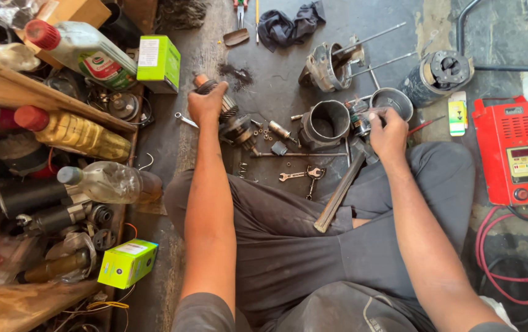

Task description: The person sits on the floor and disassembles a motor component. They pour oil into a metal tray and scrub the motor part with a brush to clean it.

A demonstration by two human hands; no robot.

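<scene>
Gripping motor armature [227, 110] at upper centre, left hand [207, 104] closed round it. Right hand [389, 129] pinching small part [360, 118], centre right. Risk: oily grip slips, armature drops among loose nuts [267, 135].

— What is the person wearing?

— Dark grey trousers, creased and dusty, with a paler worn patch at one knee. The top is grey too, short-sleeved, so both forearms are bare.

— Anything on the hands?

— No gloves, rings or watch on the left hand [206, 104] or the right hand [389, 132]; both look smudged with grime.
</scene>
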